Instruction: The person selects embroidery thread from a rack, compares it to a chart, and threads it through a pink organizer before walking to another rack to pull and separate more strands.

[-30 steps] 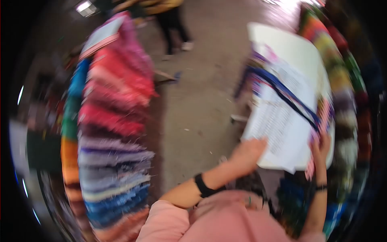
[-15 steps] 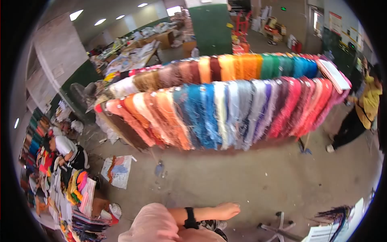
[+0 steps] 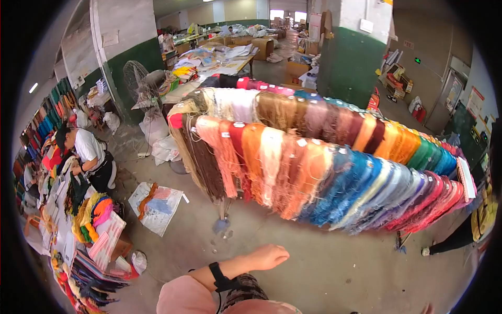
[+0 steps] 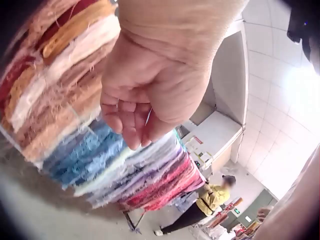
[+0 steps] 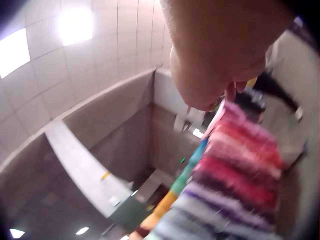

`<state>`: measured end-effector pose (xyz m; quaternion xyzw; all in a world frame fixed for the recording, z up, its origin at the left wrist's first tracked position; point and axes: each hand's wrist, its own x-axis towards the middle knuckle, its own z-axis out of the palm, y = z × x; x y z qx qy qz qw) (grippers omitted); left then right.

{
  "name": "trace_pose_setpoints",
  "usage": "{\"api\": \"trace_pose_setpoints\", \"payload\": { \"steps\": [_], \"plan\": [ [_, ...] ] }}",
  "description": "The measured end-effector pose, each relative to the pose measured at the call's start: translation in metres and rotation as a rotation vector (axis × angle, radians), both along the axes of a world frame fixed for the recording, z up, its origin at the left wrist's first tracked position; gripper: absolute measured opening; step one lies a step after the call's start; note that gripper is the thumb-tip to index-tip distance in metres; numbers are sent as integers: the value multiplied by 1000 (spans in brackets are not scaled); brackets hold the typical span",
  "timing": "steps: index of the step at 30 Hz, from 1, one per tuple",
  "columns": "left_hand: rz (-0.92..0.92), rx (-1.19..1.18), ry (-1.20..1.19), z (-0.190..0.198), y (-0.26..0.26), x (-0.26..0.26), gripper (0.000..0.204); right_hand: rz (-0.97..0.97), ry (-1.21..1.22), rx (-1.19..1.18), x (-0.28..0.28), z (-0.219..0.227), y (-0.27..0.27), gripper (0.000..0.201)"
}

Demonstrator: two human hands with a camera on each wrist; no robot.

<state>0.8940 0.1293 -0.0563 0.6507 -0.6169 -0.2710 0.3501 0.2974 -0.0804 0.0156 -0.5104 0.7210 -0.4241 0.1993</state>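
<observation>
My left hand point(image 3: 266, 257) hangs in front of my body with its fingers loosely curled, and it holds nothing. In the left wrist view that hand point(image 4: 155, 90) overlaps the hanks of yarn behind it. My right hand point(image 5: 220, 65) shows from the back in the right wrist view, blurred, its fingertips mostly hidden and no held thing visible. In the head view only a sliver of it shows at the lower right edge. Ahead, a long rack carries two rows of yarn hanks point(image 3: 314, 178) in many colours. A white sheet or booklet point(image 3: 465, 178) lies on its right end.
At left, a person in a white top point(image 3: 89, 149) works at a table heaped with yarn. Another person in yellow point(image 3: 486, 214) stands at right. A printed sheet point(image 3: 162, 214) lies on the floor. Behind the rack are a fan point(image 3: 137, 83) and a green-and-white pillar point(image 3: 353, 73).
The head view has swung left, from a white table with papers and dark cords to the yarn rack. Both hands have left that table; the rack now looks closer.
</observation>
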Motion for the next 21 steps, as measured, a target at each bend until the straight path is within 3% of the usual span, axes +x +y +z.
{"api": "trace_pose_setpoints", "payload": {
  "steps": [1, 2, 3, 4, 5, 6, 8, 9, 10, 11, 14, 16, 21],
  "plan": [
    [23, -30, -21, 6, 13, 30, 14, 252, 454, -338, 74, 9, -21, 24],
    [51, -61, -44, 13, 27, 61, 14, 393, 114, -389, 172, 16, -44, 17],
    [89, -65, -67, 23, 43, 89, 14, 595, 35, -404, 257, 44, -48, 11],
    [124, -66, -95, 34, 61, 118, 14, 691, 19, -272, 324, 67, -53, 9],
    [157, -70, -130, 45, 77, 146, 14, 864, -84, -415, 401, 83, -56, 12],
    [193, -71, -108, 56, 92, 174, 14, 885, -203, -290, 465, 100, -54, 14],
    [275, -44, -108, 87, 118, 223, 12, 1148, -201, -189, 579, 136, -48, 17],
    [323, -20, -134, 108, 128, 246, 12, 1229, -348, -179, 632, 138, -46, 16],
    [345, -29, -167, 123, 137, 268, 12, 1308, -451, -106, 682, 149, -36, 16],
    [371, -39, -199, 137, 144, 290, 12, 1504, -418, 31, 724, 161, -42, 17],
    [608, -58, -102, 171, 160, 344, 11, 1768, -628, 225, 854, 183, -30, 17],
    [709, -119, -203, 190, 165, 380, 12, 1900, -575, 302, 937, 182, -40, 15],
    [923, -129, -61, 239, 153, 450, 9, 1889, -500, 562, 1103, 158, -56, 15]
  ]
}}
